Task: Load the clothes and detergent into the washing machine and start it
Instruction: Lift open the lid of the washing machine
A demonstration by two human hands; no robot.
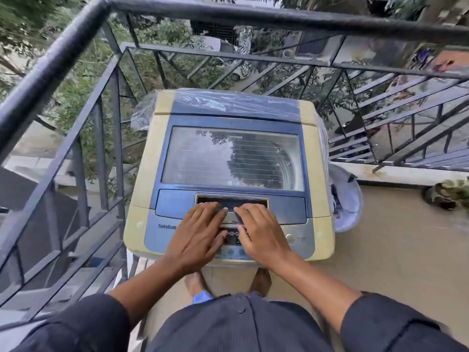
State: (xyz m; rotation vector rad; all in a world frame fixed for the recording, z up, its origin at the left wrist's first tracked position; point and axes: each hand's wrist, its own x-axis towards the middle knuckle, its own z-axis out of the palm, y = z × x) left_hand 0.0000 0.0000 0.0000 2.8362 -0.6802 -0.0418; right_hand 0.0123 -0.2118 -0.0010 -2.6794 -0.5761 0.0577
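A top-loading washing machine [142, 174], blue and cream, stands in front of me on a balcony. Its glass lid [232, 158] is closed and the drum shows through it. My left hand [196, 237] and my right hand [261, 236] both rest on the lid's front handle [231, 199], fingers spread flat, thumbs over the control panel [299, 240]. Neither hand holds anything. A pale bucket with clothes [346, 199] stands to the right of the machine. I see no detergent.
A dark metal railing [76, 54] runs along the left and behind the machine. Clear plastic wrap [228, 100] covers the machine's back. The tiled balcony floor [393, 250] extends to the right. A potted plant [449, 194] sits at the right edge.
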